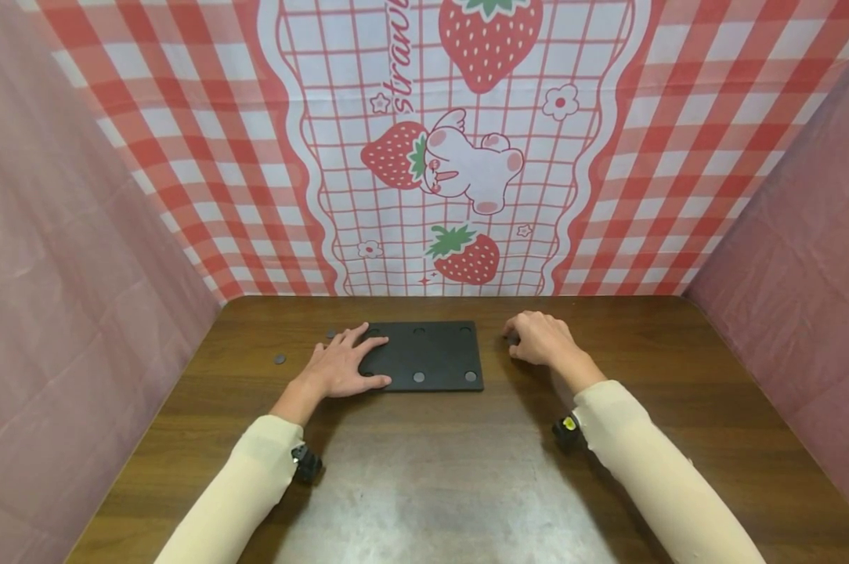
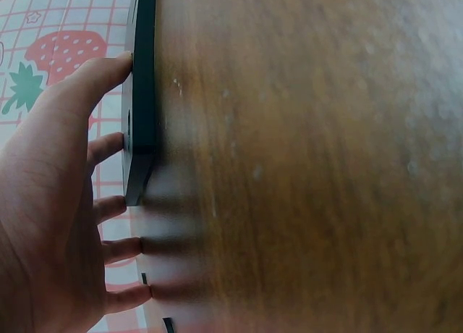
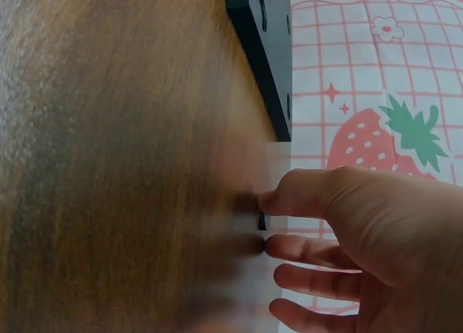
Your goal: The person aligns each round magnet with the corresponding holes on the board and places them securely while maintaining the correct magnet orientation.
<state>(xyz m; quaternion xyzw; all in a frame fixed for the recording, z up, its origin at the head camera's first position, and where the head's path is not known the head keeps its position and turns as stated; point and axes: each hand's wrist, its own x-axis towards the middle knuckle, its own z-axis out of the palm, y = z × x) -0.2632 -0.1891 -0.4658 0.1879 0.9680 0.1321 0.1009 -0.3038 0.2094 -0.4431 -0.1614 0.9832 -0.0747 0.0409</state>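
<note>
A flat black board (image 1: 431, 356) with round recesses lies toward the back of the table. My left hand (image 1: 336, 370) spreads over the board's left end, thumb and some fingertips touching it, the other fingers reaching past its edge to the table. Two small grey discs sit in the near row, a middle disc (image 1: 419, 377) and a corner disc (image 1: 471, 377). Right of the board, my right hand (image 1: 543, 338) is lowered to the table. Its thumb and index finger lie on either side of a small dark disc (image 3: 262, 221), with a slight gap at the index finger.
Two loose discs lie left of the board, one disc (image 1: 279, 359) farther out and another disc (image 1: 330, 334) by the left fingertips. A strawberry-print cloth (image 1: 460, 196) hangs behind the wooden table (image 1: 424, 470); pink curtains (image 1: 784, 258) flank it.
</note>
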